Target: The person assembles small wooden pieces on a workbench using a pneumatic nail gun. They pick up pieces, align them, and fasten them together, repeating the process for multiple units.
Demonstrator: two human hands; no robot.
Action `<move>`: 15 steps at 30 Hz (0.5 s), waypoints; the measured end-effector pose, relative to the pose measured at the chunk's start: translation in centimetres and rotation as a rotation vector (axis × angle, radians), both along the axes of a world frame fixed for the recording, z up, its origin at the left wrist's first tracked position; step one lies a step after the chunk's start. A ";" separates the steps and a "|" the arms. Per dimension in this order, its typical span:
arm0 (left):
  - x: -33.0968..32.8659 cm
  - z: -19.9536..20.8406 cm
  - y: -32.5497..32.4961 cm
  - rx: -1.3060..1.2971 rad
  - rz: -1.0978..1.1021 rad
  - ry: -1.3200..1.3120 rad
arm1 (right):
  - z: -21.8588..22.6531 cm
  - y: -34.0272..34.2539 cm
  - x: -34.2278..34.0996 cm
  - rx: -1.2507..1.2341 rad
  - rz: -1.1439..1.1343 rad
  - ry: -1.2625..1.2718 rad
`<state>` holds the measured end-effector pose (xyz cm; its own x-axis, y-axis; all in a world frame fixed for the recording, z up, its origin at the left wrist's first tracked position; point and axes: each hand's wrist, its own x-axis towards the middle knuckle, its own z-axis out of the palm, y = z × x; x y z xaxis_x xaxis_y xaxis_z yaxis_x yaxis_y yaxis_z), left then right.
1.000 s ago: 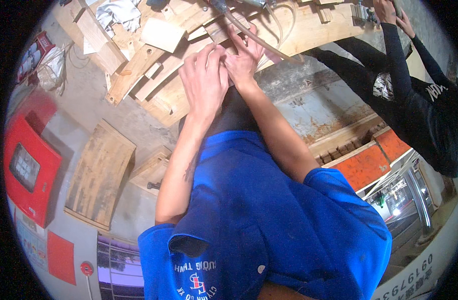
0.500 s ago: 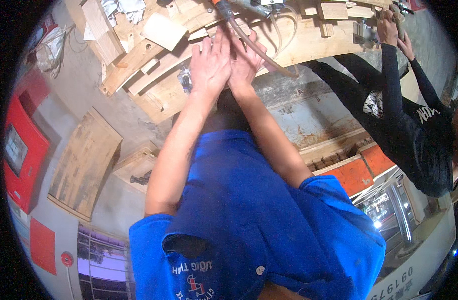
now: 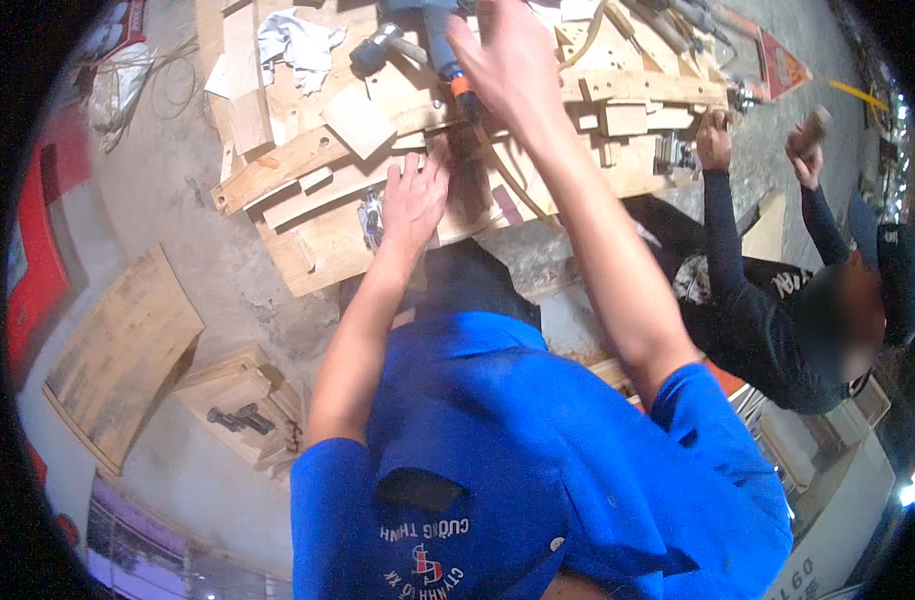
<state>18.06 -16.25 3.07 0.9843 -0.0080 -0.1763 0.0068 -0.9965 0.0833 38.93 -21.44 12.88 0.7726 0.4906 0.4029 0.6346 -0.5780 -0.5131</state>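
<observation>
My left hand [image 3: 414, 205] lies on the wooden workbench [image 3: 307, 250], its fingers stretched out over a wooden strip near the front edge. Beside it is a small metal clamp-like fitting [image 3: 370, 218]. My right hand [image 3: 517, 70] reaches farther forward, next to a blue power tool [image 3: 440, 40] with an orange collar. Its fingertips are blurred and cut by the upper edge, so whether it holds anything does not show. A brown hose [image 3: 512, 180] passes beneath my right forearm. A pale square board [image 3: 359, 122] rests left of the tool.
A hammer-like tool [image 3: 387, 48] and a white rag [image 3: 299, 48] lie at the back left. At right, a person in black [image 3: 767, 300] works at the bench with a blunt tool [image 3: 812, 130] raised in one hand. A wooden panel [image 3: 122, 360] leans at left.
My right hand has left its place beside my left hand and moved forward and right. My left hand stays on the wood. The other person's hands have come apart.
</observation>
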 end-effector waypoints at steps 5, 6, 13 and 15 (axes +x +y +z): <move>-0.5 -0.8 -0.8 -0.030 0.096 -0.165 | -7.3 6.9 6.4 -0.696 0.116 0.495; -0.6 -1.0 -0.9 -0.020 0.096 -0.167 | -7.9 7.3 6.9 -0.683 0.131 0.476; -1.1 -2.6 -1.8 -0.047 0.170 -0.266 | 2.3 2.1 12.7 -0.895 0.122 0.534; -1.3 -3.1 -1.8 -0.080 0.178 -0.262 | 8.3 -2.3 11.5 -0.745 0.357 0.602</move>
